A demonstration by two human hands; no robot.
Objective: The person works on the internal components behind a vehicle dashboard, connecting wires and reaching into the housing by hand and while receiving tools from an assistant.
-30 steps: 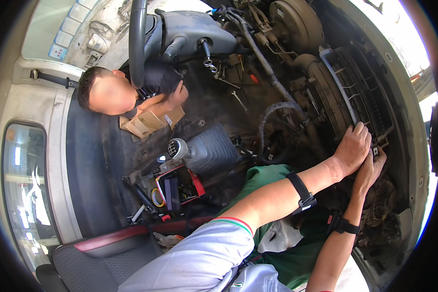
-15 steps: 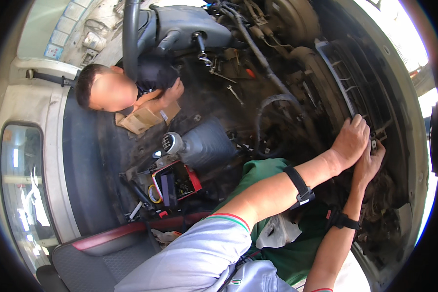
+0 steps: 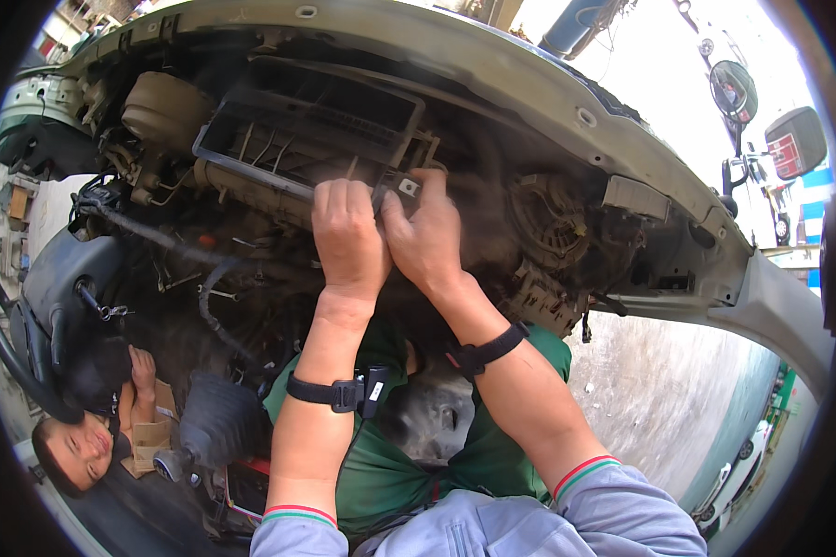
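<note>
In front of me is a dark rectangular duct housing (image 3: 279, 135) in the stripped dashboard space. My left hand (image 3: 348, 241) is closed at the housing's lower edge, knuckles toward the housing; whatever its curled fingers hold is hidden. Close beside it, my right hand (image 3: 427, 227) pinches a small metal bracket (image 3: 408, 187) with a hole in it, between thumb and fingers at the housing's right corner. Whether this bracket is fixed to the housing I cannot tell. The two hands touch or nearly touch.
A person (image 3: 139, 399) is low at the left, by a cardboard piece (image 3: 149, 441) and the steering wheel (image 3: 9, 343). A gear lever (image 3: 172, 464) stands nearer me. Wrenches (image 3: 218, 294) lie beyond it. A round fan unit (image 3: 550, 223) sits right of my hands.
My view has swung to the right, so the housing and both hands now appear nearer the middle. The hands stay at the same corner of the housing; the right fingers now show around the bracket.
</note>
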